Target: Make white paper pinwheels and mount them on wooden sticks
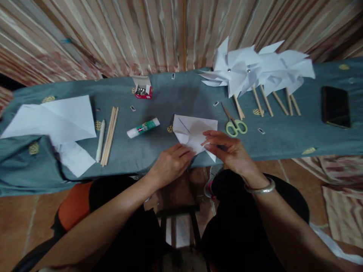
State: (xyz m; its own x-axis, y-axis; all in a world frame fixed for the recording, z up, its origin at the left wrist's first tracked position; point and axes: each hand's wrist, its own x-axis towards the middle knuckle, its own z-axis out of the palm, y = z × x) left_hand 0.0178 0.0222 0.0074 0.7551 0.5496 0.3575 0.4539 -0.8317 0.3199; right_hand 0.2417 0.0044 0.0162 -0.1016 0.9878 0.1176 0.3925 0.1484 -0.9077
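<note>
A white sheet of paper point(202, 126) with slits cut into it lies at the table's near edge, its left corner curled inward. My left hand point(173, 161) is closed on its near side, fingertips pressed together at the paper. On the right, my right hand point(231, 149) pinches a cut flap of the same sheet between thumb and fingers. Green-handled scissors point(236, 126) lie just beyond my right hand. Left of the sheet rests a glue stick point(143, 127), capped in white.
Several white paper pinwheels point(241, 70) on wooden sticks point(258, 102) lie at the back right. A phone point(336, 106) is farther right. A small red box of metal pins point(142, 90), loose sticks point(110, 136), a white pen-like stick point(100, 141) and paper sheets point(68, 117) lie left.
</note>
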